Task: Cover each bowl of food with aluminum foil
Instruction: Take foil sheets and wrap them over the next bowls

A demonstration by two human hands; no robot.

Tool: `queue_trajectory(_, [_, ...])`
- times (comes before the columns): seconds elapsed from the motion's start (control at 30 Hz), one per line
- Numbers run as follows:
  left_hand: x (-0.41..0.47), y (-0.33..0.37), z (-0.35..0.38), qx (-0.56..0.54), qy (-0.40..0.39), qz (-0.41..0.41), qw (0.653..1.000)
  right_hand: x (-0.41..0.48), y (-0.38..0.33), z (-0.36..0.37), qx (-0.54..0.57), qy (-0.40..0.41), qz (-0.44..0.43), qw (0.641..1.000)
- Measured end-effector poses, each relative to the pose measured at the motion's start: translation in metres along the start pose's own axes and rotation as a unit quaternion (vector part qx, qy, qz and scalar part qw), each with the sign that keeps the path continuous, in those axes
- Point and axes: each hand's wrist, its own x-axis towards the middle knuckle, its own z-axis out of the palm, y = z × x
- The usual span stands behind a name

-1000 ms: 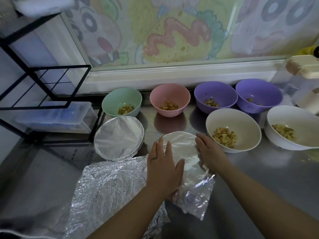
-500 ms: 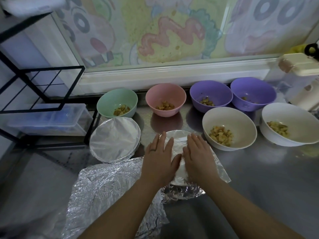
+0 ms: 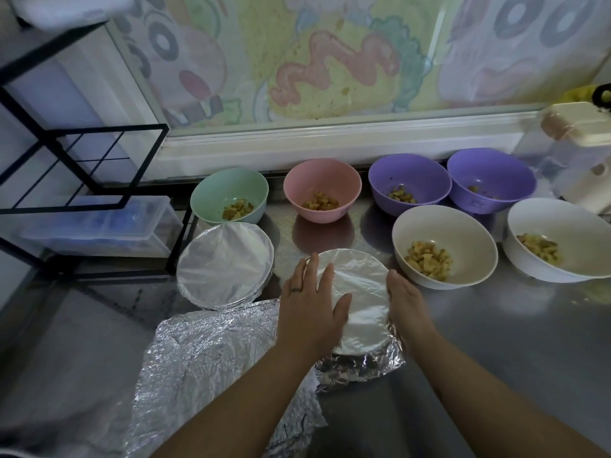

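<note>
A bowl with foil stretched over its top [image 3: 358, 292] stands in front of me on the steel counter. My left hand [image 3: 309, 305] lies flat on the foil's left side, fingers straight. My right hand [image 3: 405, 300] presses against the bowl's right rim, fingers curved down over the foil edge. Crumpled foil sticks out below the bowl's near side. To its left stands a second foil-covered bowl [image 3: 226, 264]. Uncovered bowls with food chunks stand behind: green [image 3: 229, 195], pink [image 3: 322, 190], two purple [image 3: 410, 183] [image 3: 491, 180], cream [image 3: 444, 246] and white [image 3: 558, 239].
A loose crumpled foil sheet [image 3: 211, 365] lies at the near left of the counter. A black wire rack [image 3: 82, 166] with a clear plastic box [image 3: 99, 226] stands at the left. A beige appliance [image 3: 582, 153] sits at the far right against the painted window.
My right hand slid from the top of the foil to the bowl's right rim. The foil flap on the right side has been folded down. My left hand stays on top.
</note>
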Motion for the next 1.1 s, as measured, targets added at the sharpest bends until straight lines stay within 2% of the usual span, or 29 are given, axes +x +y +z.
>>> queue_trajectory(0.13, [-0.011,0.007,-0.009,-0.041,-0.056,-0.065,0.995,-0.005,-0.022,0.003,-0.079,-0.035,-0.004,0.996])
queue_trajectory(0.23, [-0.016,0.012,-0.024,-0.076,-0.143,-0.127,0.979,-0.005,-0.023,-0.006,-0.218,-0.008,-0.09,0.972])
queue_trajectory(0.3, [-0.011,0.01,-0.034,-0.065,-0.144,-0.134,0.978,-0.013,-0.019,-0.013,-0.26,0.038,-0.166,0.951])
queue_trajectory(0.37, [-0.001,0.003,-0.037,-0.048,-0.076,-0.1,0.991,-0.029,-0.02,-0.008,-0.27,0.084,-0.234,0.93])
queue_trajectory(0.43, [0.009,-0.007,-0.032,-0.044,-0.008,-0.016,0.999,-0.041,-0.017,0.009,-0.321,0.066,-0.263,0.907])
queue_trajectory(0.5, [0.013,-0.014,-0.023,-0.032,-0.001,0.063,0.997,-0.045,-0.005,0.028,-0.425,0.026,-0.249,0.87])
queue_trajectory(0.57, [0.011,-0.018,-0.015,-0.018,-0.009,0.088,0.996,-0.043,0.011,0.036,-0.485,0.033,-0.226,0.844])
queue_trajectory(0.63, [0.008,-0.02,-0.011,-0.016,0.0,0.083,0.996,-0.042,0.02,0.034,-0.466,0.08,-0.226,0.852])
queue_trajectory(0.77, [0.005,-0.017,-0.007,-0.03,0.018,0.062,0.997,-0.042,0.022,0.029,-0.283,0.114,-0.161,0.939])
queue_trajectory(0.83, [0.003,-0.015,-0.004,-0.041,0.029,0.043,0.998,-0.039,0.02,0.027,-0.174,0.123,-0.122,0.969])
queue_trajectory(1.0, [-0.005,-0.001,0.001,-0.068,0.055,-0.037,0.996,-0.013,0.006,0.013,-0.048,0.067,-0.058,0.995])
queue_trajectory(1.1, [-0.008,0.008,0.003,-0.082,0.059,-0.075,0.992,-0.001,-0.005,0.005,-0.004,0.001,-0.034,0.999])
